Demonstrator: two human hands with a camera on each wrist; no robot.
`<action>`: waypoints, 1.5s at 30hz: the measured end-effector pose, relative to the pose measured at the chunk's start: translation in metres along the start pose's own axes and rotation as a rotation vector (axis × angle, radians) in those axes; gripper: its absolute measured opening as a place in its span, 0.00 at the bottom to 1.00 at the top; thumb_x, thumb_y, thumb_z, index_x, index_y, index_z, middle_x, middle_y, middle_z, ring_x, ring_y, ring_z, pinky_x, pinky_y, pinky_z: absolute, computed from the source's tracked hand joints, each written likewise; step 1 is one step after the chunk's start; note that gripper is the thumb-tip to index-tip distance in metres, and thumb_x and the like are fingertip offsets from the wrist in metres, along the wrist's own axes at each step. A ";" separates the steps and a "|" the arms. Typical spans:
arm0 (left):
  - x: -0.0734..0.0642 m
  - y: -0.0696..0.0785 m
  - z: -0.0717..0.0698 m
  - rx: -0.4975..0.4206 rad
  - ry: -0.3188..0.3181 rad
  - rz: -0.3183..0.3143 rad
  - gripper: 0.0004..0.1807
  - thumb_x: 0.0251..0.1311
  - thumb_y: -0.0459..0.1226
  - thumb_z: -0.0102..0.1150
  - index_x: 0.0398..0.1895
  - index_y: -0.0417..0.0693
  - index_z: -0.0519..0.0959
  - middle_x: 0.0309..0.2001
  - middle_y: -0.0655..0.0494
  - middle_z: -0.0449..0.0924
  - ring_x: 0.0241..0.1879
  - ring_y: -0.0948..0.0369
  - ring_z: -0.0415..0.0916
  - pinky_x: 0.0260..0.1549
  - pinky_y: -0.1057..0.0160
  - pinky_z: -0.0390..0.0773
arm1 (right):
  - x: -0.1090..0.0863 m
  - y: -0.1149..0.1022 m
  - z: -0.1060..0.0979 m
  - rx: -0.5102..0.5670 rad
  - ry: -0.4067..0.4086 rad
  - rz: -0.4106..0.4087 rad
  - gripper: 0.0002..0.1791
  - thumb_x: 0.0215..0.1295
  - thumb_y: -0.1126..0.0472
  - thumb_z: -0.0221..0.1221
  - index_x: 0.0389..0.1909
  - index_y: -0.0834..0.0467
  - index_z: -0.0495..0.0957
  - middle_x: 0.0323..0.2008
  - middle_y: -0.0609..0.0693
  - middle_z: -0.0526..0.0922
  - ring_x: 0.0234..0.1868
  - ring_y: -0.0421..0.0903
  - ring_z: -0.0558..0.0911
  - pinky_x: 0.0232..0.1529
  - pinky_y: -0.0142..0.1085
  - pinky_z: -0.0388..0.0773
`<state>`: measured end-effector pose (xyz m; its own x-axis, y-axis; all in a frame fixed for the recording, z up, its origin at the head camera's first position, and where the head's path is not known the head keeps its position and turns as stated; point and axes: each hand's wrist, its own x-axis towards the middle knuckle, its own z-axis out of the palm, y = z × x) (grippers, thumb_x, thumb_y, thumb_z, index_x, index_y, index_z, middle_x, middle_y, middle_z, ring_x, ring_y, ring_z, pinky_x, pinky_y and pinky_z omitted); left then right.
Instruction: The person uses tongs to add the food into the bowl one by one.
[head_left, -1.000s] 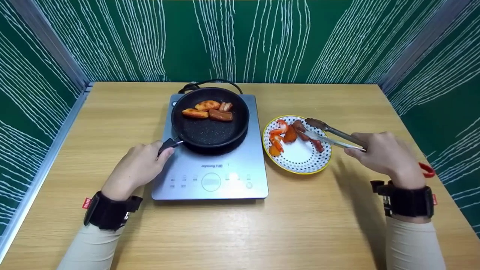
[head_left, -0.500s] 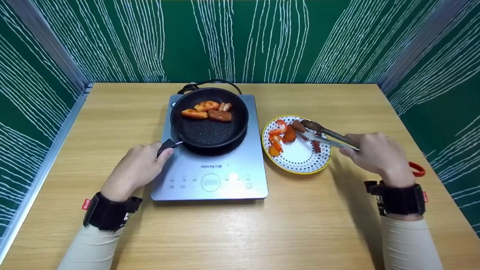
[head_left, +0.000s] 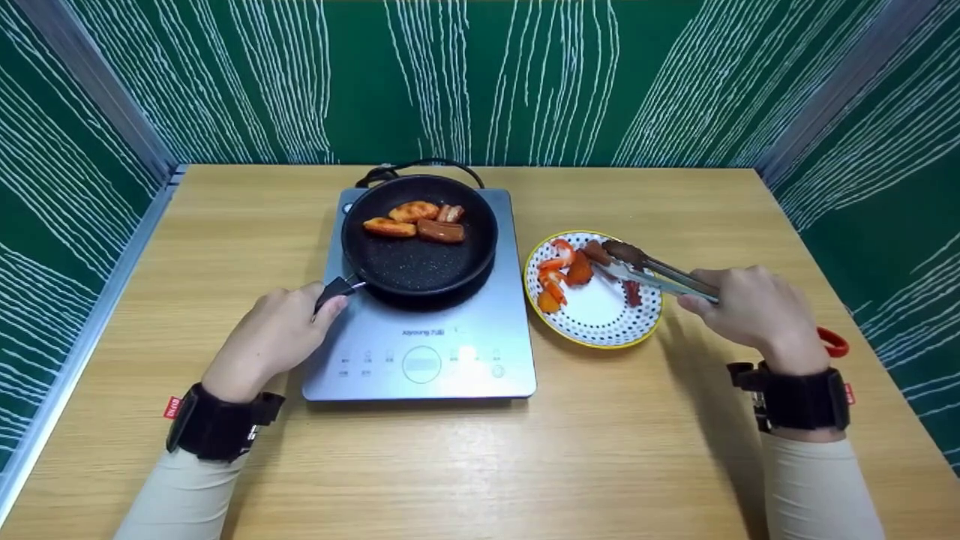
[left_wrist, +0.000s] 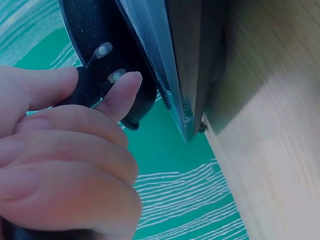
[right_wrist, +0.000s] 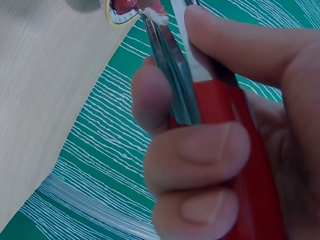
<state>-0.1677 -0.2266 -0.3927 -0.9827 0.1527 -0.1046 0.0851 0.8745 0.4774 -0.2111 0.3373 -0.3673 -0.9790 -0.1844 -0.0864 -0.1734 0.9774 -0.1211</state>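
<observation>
My left hand [head_left: 283,328] grips the black handle [head_left: 334,290] of a frying pan [head_left: 420,266]. In the pan lie two browned oblong pieces [head_left: 414,211], a brown slab of meat [head_left: 441,231] and a smaller piece [head_left: 450,214]. On the right, my right hand [head_left: 754,309] holds food tongs [head_left: 679,276], its fingers curled round their red handles [right_wrist: 220,105]. The tongs' tips reach over the far right of a dotted plate [head_left: 596,309], at a brown meat piece [head_left: 596,251] they partly cover. Orange shrimp [head_left: 555,262], orange chunks [head_left: 579,268] and a dark red piece [head_left: 632,292] share the plate.
The pan sits on a silver induction cooker [head_left: 465,330], with a black cord [head_left: 439,160] behind it. The plate stands right of the cooker on a wooden table [head_left: 450,465]. Green walls [head_left: 525,82] with white lines enclose the table's back and sides.
My right hand has moved slightly left with the tongs, and their tips have come closer together over the meat on the plate. The left hand and the pan stay in place.
</observation>
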 end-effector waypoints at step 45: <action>0.000 0.002 0.000 -0.030 -0.006 -0.012 0.20 0.84 0.52 0.47 0.40 0.46 0.75 0.26 0.53 0.65 0.24 0.54 0.68 0.24 0.58 0.65 | -0.012 -0.041 -0.021 -0.003 0.401 -0.180 0.21 0.74 0.50 0.67 0.62 0.54 0.86 0.16 0.47 0.67 0.15 0.46 0.63 0.19 0.38 0.57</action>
<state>-0.1675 -0.2246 -0.3916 -0.9826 0.1450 -0.1161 0.0679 0.8622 0.5020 -0.1942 0.3016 -0.3408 -0.8972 -0.2974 0.3263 -0.3446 0.9338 -0.0965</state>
